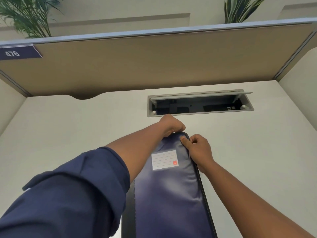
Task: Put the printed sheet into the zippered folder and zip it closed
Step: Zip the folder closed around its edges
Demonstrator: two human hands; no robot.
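Two hands hold the far end of the navy zippered folder (pixel 171 194), which stands tilted above the pale surface (pixel 68 134). The left hand (pixel 171 125) has its fingers curled over the top corner; the right hand (pixel 199 148) pinches the zipper edge beside it. A white label (pixel 164 159) faces the camera.
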